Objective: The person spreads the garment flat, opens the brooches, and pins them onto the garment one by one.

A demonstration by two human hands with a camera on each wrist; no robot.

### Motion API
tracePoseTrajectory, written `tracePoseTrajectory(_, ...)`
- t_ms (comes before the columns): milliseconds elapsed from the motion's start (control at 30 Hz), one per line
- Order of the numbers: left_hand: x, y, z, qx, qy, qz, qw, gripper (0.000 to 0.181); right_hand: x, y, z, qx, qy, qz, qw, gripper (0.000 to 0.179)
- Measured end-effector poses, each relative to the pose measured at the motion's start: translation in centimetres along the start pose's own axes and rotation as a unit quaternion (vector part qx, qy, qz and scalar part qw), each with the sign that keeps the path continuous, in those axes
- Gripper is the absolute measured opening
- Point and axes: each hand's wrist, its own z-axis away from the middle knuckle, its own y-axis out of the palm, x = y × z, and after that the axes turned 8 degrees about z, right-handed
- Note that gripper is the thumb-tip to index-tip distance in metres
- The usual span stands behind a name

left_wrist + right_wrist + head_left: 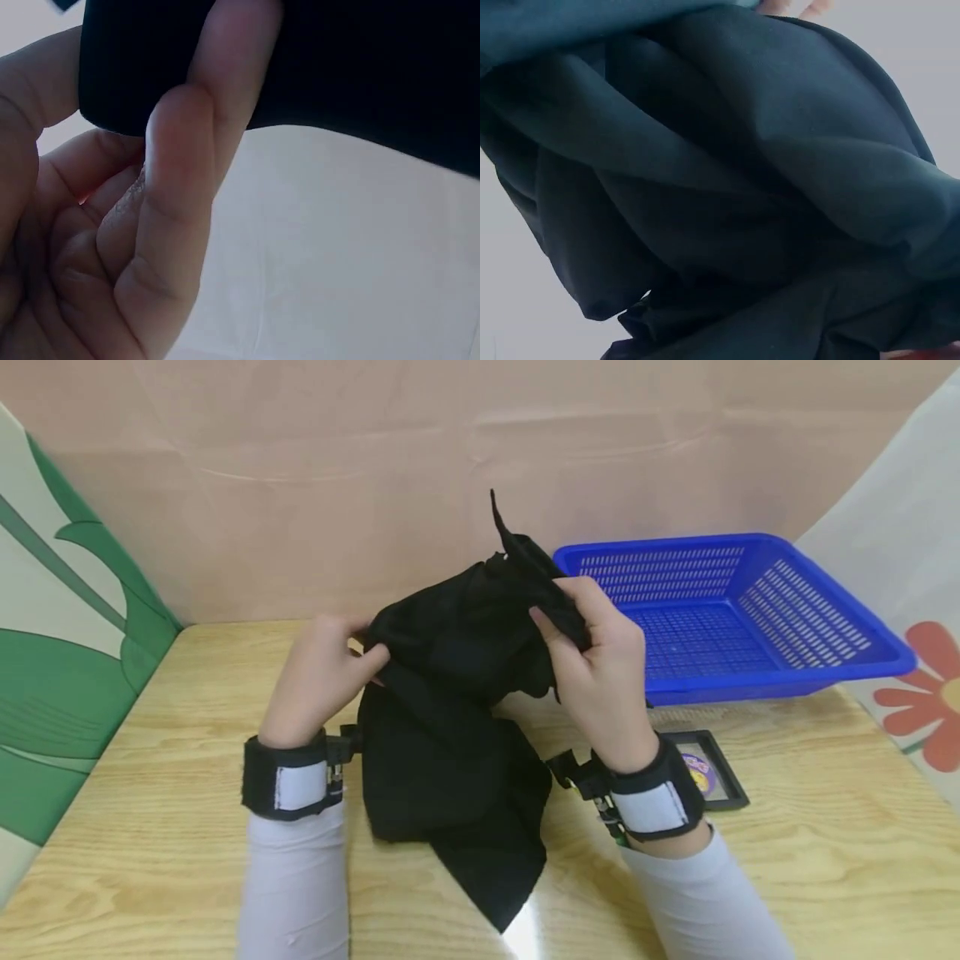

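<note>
A black cloth (pixel 457 752), possibly a garment, hangs in loose folds between my two hands, its lower corner pointing toward me over the table. My left hand (pixel 322 672) pinches its upper left edge between thumb and fingers; in the left wrist view the fingers (pixel 180 157) lie along the dark fabric. With thumb and fingers, my right hand (pixel 603 668) grips the bunched upper right part, where a thin strip of cloth sticks up. Folds of the cloth (pixel 727 165) fill most of the right wrist view and hide nearly all of the right hand there.
A blue plastic basket (pixel 780 672) with slotted sides stands at the back right, just beyond my right hand. A small black-framed item (pixel 723 777) with a purple and yellow picture lies on the wooden table (pixel 180 835), partly behind my right wrist. A pinkish sheet (pixel 337 485) backs the table.
</note>
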Motion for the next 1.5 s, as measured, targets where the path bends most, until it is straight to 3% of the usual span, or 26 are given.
tracePoseTrajectory(133, 0.6, -1.2, 0.4, -0.011, -0.011, 0.018, 0.9997, 0.016, 0.2, 0.3, 0.2, 0.058, 0.017, -0.021, 0.9979, 0.014)
tracePoseTrajectory(233, 1.7, -1.5, 0.2, 0.021, -0.036, 0.029, 0.9987, 0.017, -0.4, 0.7, 0.2, 0.138, 0.045, -0.005, 0.9894, 0.018)
tracePoseTrajectory(367, 3.2, -1.4, -0.2, 0.106, -0.081, 0.041, 0.9902, 0.026, -1.9, 1.4, 0.2, 0.262, 0.066, 0.066, 0.9607, 0.027)
tracePoseTrajectory(433, 3.3, -1.3, -0.3, 0.130, -0.094, 0.032, 0.9865, 0.034, -2.4, 1.5, 0.3, 0.300, 0.060, 0.109, 0.9457, 0.038)
tracePoseTrajectory(600, 2.3, -0.5, -0.7, 0.099, -0.077, -0.014, 0.9920, 0.049, -2.2, 1.5, 0.4, 0.328, 0.004, 0.208, 0.9215, 0.066)
tracePoseTrajectory(667, 1.9, 0.0, -0.9, 0.089, -0.061, -0.028, 0.9938, 0.054, -2.2, 1.5, 0.5, 0.356, -0.019, 0.241, 0.9028, 0.064)
tracePoseTrajectory(767, 1.5, 0.7, -1.2, 0.098, -0.049, -0.055, 0.9925, 0.053, -2.6, 1.7, 0.8, 0.439, -0.031, 0.279, 0.8535, 0.049)
tracePoseTrajectory(867, 1.4, 1.2, -1.1, 0.119, -0.071, -0.073, 0.9876, 0.051, -3.3, 2.1, 1.2, 0.520, -0.006, 0.288, 0.8037, 0.037)
tracePoseTrajectory(933, 1.5, 1.3, -0.8, 0.126, -0.097, -0.077, 0.9843, 0.052, -3.7, 2.2, 1.5, 0.549, 0.002, 0.286, 0.7849, 0.036)
tracePoseTrajectory(1000, 1.7, 1.2, -0.4, 0.120, -0.122, -0.084, 0.9817, 0.052, -3.9, 2.2, 1.6, 0.561, 0.005, 0.278, 0.7798, 0.036)
tracePoseTrajectory(1067, 2.0, 1.1, -0.2, 0.111, -0.141, -0.098, 0.9788, 0.047, -4.0, 1.9, 1.6, 0.563, 0.002, 0.267, 0.7817, 0.036)
tracePoseTrajectory(1200, 2.5, 0.8, -0.1, 0.113, -0.170, -0.130, 0.9702, 0.036, -4.3, 1.0, 1.2, 0.554, -0.007, 0.234, 0.7990, 0.033)
tracePoseTrajectory(1333, 2.9, 0.7, -0.3, 0.131, -0.176, -0.144, 0.9650, 0.028, -5.1, 0.5, 0.8, 0.542, 0.008, 0.213, 0.8128, 0.026)
tracePoseTrajectory(1500, 3.4, 0.8, -0.3, 0.170, -0.179, -0.141, 0.9588, 0.044, -6.1, 0.9, 0.9, 0.552, 0.049, 0.214, 0.8048, 0.029)
